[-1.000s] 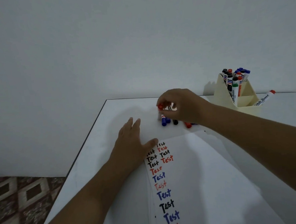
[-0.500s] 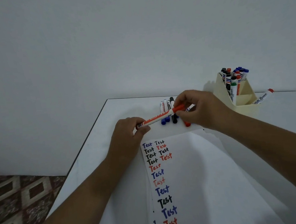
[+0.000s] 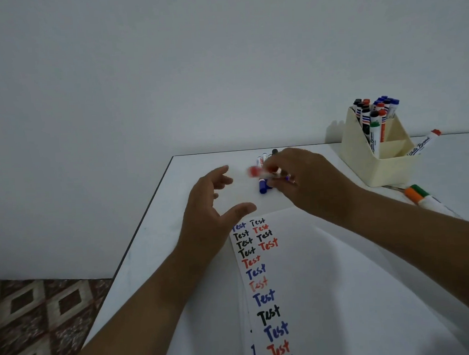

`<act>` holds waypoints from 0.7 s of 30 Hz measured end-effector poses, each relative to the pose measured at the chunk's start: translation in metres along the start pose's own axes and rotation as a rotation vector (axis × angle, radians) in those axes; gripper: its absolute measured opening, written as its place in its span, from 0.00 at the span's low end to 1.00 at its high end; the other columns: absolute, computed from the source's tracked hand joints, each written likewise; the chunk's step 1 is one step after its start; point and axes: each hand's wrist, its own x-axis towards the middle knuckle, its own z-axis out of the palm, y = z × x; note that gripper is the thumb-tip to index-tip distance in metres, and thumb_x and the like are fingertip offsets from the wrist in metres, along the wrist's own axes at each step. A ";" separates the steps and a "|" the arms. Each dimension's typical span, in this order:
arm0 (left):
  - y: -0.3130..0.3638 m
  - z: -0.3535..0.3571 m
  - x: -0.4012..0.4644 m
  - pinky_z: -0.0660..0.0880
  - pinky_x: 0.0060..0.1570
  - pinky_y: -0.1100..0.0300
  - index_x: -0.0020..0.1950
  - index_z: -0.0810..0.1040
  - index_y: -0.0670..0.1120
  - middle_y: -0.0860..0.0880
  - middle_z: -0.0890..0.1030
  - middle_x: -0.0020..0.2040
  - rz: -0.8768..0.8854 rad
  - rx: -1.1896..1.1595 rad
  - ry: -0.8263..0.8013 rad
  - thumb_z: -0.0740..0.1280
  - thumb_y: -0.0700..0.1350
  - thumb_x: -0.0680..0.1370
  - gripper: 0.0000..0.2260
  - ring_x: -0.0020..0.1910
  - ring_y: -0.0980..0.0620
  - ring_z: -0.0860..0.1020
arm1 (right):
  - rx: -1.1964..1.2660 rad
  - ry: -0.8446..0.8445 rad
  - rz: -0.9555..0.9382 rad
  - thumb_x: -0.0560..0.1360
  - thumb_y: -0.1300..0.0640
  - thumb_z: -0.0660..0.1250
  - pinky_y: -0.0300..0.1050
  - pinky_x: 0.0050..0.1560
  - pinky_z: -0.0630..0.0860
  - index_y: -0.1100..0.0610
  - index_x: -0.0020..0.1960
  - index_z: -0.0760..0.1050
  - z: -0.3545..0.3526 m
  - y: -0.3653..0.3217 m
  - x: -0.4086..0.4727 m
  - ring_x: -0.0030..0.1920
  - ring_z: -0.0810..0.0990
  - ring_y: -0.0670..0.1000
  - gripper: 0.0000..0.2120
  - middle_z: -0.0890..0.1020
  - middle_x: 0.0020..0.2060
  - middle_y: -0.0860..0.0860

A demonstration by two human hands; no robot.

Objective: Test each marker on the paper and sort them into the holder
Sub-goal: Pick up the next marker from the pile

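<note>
My right hand (image 3: 307, 181) grips a red marker (image 3: 255, 172) that is blurred with motion, its red end pointing left. My left hand (image 3: 210, 203) hovers just left of it with fingers spread and nothing in them. Behind the hands lies a small cluster of loose markers (image 3: 264, 186), one with a blue cap. The white paper (image 3: 330, 281) carries columns of "Test" in black, red and blue. A cream holder (image 3: 378, 165) at the back right holds several markers upright.
A red-capped marker (image 3: 425, 143) leans beside the holder. Orange and green capped markers (image 3: 418, 195) lie on the table to its right front. The white table's left edge (image 3: 147, 210) drops to a patterned floor (image 3: 31, 327). A plain wall rises behind.
My right hand first picked the red marker from the cluster, then both hands held it. Now my left hand has let go and opened, and the marker has swung in my right hand.
</note>
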 end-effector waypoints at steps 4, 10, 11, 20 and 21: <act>-0.002 0.002 -0.001 0.69 0.63 0.65 0.71 0.65 0.62 0.68 0.69 0.66 0.067 0.053 -0.096 0.71 0.62 0.72 0.30 0.63 0.65 0.71 | 0.522 -0.034 0.360 0.76 0.61 0.73 0.49 0.48 0.84 0.55 0.52 0.78 -0.005 -0.011 -0.004 0.45 0.86 0.47 0.07 0.87 0.42 0.47; 0.004 0.002 -0.003 0.65 0.58 0.72 0.70 0.73 0.53 0.62 0.73 0.61 0.109 0.139 -0.093 0.63 0.60 0.77 0.23 0.58 0.61 0.73 | 1.028 0.058 0.586 0.75 0.66 0.73 0.56 0.54 0.84 0.64 0.53 0.78 -0.006 -0.026 -0.006 0.47 0.88 0.60 0.08 0.85 0.46 0.62; 0.004 0.003 -0.003 0.64 0.57 0.74 0.69 0.74 0.52 0.62 0.73 0.60 0.122 0.153 -0.093 0.63 0.59 0.77 0.22 0.57 0.62 0.73 | 1.007 0.063 0.581 0.75 0.65 0.74 0.55 0.53 0.84 0.64 0.53 0.78 -0.005 -0.027 -0.006 0.46 0.87 0.59 0.09 0.85 0.45 0.62; 0.003 0.007 -0.001 0.67 0.40 0.70 0.57 0.75 0.46 0.52 0.78 0.43 0.187 0.310 -0.214 0.51 0.57 0.83 0.20 0.40 0.55 0.76 | 0.956 0.079 0.650 0.71 0.59 0.78 0.48 0.47 0.85 0.62 0.46 0.83 0.004 -0.035 -0.009 0.41 0.85 0.58 0.08 0.85 0.39 0.60; 0.004 0.006 0.000 0.68 0.38 0.68 0.56 0.74 0.46 0.52 0.77 0.40 0.201 0.311 -0.223 0.50 0.58 0.83 0.20 0.39 0.54 0.77 | 0.972 0.073 0.663 0.71 0.59 0.77 0.47 0.47 0.85 0.61 0.46 0.82 0.003 -0.036 -0.008 0.40 0.85 0.57 0.07 0.85 0.40 0.61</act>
